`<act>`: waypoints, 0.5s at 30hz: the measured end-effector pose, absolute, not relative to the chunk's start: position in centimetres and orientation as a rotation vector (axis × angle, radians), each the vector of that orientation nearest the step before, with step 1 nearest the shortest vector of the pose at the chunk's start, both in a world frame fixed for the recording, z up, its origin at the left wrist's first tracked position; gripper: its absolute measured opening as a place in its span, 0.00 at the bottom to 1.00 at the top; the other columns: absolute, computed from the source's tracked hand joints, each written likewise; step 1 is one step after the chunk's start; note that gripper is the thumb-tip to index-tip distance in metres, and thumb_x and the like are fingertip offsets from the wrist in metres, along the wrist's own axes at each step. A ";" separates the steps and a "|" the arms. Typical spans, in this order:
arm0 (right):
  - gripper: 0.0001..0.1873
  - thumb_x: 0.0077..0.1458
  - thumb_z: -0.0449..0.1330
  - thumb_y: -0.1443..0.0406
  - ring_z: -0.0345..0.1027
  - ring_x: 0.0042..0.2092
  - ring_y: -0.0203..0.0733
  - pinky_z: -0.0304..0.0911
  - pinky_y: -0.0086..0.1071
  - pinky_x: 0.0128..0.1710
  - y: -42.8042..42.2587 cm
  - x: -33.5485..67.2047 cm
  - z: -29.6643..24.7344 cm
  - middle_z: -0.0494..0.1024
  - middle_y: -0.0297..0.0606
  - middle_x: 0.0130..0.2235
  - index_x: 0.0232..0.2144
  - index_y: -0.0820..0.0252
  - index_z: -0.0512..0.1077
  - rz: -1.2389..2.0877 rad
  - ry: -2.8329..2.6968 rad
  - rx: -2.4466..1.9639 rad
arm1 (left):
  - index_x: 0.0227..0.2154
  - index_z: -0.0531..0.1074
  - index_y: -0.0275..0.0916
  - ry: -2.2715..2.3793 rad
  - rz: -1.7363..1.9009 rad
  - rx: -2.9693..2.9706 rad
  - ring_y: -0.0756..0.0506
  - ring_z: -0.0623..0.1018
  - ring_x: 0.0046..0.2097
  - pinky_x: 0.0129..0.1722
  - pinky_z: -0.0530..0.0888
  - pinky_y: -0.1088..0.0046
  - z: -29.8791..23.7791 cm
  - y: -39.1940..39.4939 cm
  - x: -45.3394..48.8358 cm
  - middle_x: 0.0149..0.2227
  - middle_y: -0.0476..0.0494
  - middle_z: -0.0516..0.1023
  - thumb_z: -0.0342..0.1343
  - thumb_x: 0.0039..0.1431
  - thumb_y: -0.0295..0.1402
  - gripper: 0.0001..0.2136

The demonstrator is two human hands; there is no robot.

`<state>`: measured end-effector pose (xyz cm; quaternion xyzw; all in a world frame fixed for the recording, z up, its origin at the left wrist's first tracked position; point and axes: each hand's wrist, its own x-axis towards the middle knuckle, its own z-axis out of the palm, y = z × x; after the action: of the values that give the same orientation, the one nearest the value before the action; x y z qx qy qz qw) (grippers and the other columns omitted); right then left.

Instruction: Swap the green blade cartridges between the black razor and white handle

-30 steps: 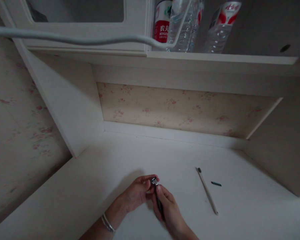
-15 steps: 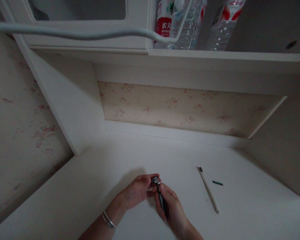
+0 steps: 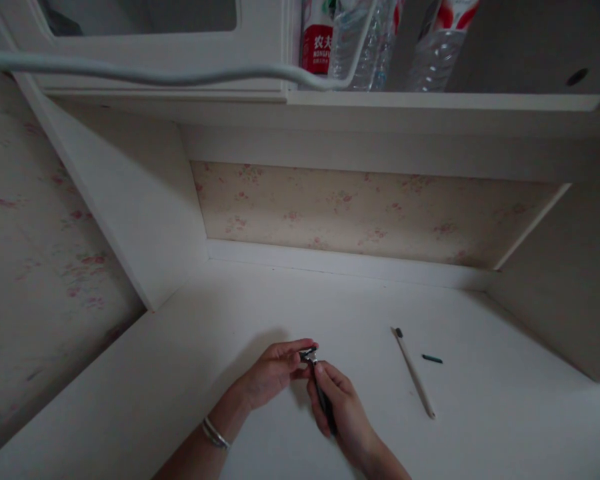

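My right hand [image 3: 344, 399] is closed round the dark handle of a razor [image 3: 324, 402], which slants up and to the left. At its upper end a silver neck meets the dark crosswise head. My left hand [image 3: 275, 370] pinches that head between thumb and fingers. The fingers partly hide the head, so I cannot tell how firmly it sits on the neck. Both hands are just above the white desk [image 3: 290, 440], close together.
To the right lie a pale toothbrush [image 3: 417, 379] with dark bristles and a short dark green stick [image 3: 432, 359]. Overhead, a shelf [image 3: 430, 100] carries water bottles [image 3: 355, 50]. A pale curved bar [image 3: 180, 73] crosses in front of the cabinet.
The razor's head has turned slightly and now lies more level between my left fingers. Both hands keep their hold, and the view has shifted a little.
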<state>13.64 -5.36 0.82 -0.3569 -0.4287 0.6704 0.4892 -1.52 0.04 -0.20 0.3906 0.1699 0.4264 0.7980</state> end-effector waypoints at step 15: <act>0.20 0.54 0.59 0.49 0.40 0.14 0.24 0.34 0.20 0.12 -5.6 13.1 0.6 0.57 0.22 0.17 0.27 0.60 0.65 1.635 -0.882 -0.907 | 0.43 0.76 0.37 0.319 0.965 0.789 0.44 0.74 0.46 0.48 0.66 0.67 -0.8 -0.1 -0.9 0.46 0.38 0.77 0.66 0.49 0.33 0.17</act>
<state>13.08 -5.61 0.55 -0.3770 -0.3665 0.6795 0.5117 -0.91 -0.11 -0.83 0.3677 0.1487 0.4497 0.8003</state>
